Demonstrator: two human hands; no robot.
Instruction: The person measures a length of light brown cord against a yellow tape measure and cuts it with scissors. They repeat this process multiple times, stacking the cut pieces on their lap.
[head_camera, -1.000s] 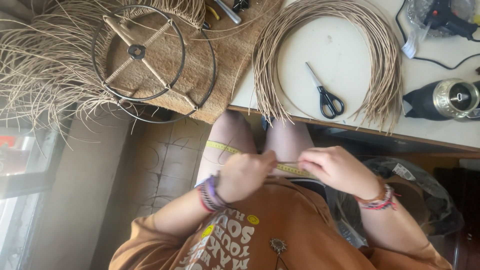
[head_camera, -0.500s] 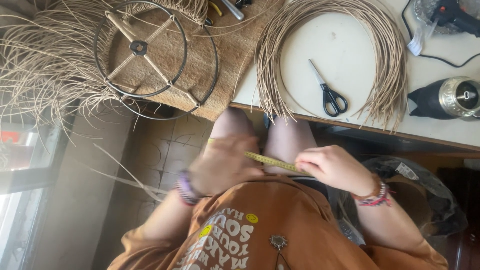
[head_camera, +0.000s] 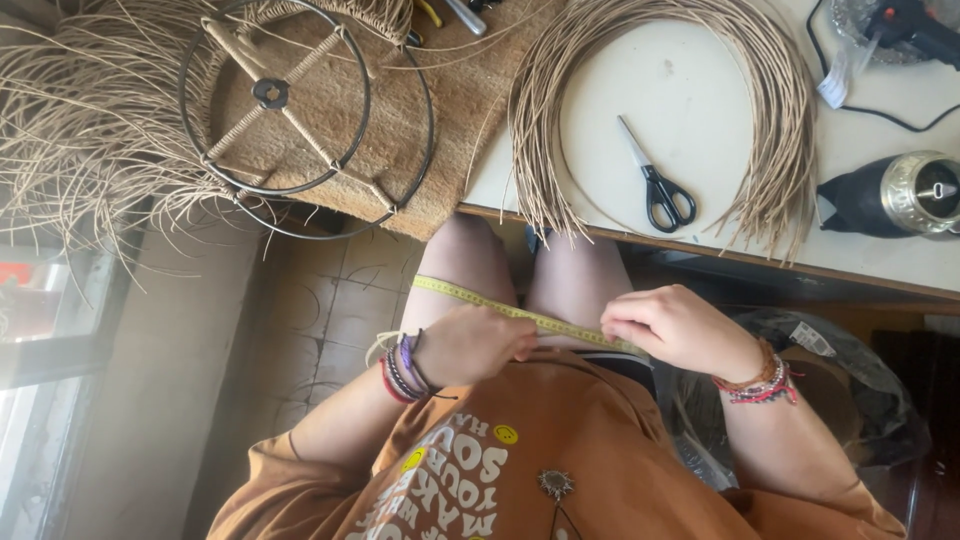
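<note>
So both hands were down in the lap, working a yellow measuring tape (head_camera: 520, 312). The left hand (head_camera: 478, 343) was curled closed over the tape near its middle, knuckles up, with a stack of purple, red and black bracelets (head_camera: 400, 365) on that wrist. The right hand (head_camera: 672, 327) had its fingers pinched narrow on the tape's other end, just beside the left, and that wrist had beaded bracelets (head_camera: 760, 382) too. The tape ran stretched between the two hands, and a loose length of it went on past the left hand across the bare thigh (head_camera: 470, 270), lying on the skin.

Below the hands was an orange printed shirt (head_camera: 560, 450).

Further out, a white table (head_camera: 690, 90) sat past the knees. A big coil of tan reed strands (head_camera: 770, 130) lay on it in a loop, with black-handled scissors (head_camera: 655, 180) inside the loop, closed and not touching the strands. At the right edge was a black and silver tool (head_camera: 900, 195). Over to the other side, a round metal wire frame (head_camera: 290, 100) with wrapped spokes rested on a woven mat (head_camera: 440, 120), with loose straw fibres (head_camera: 90, 120) fanning off beyond it.
</note>
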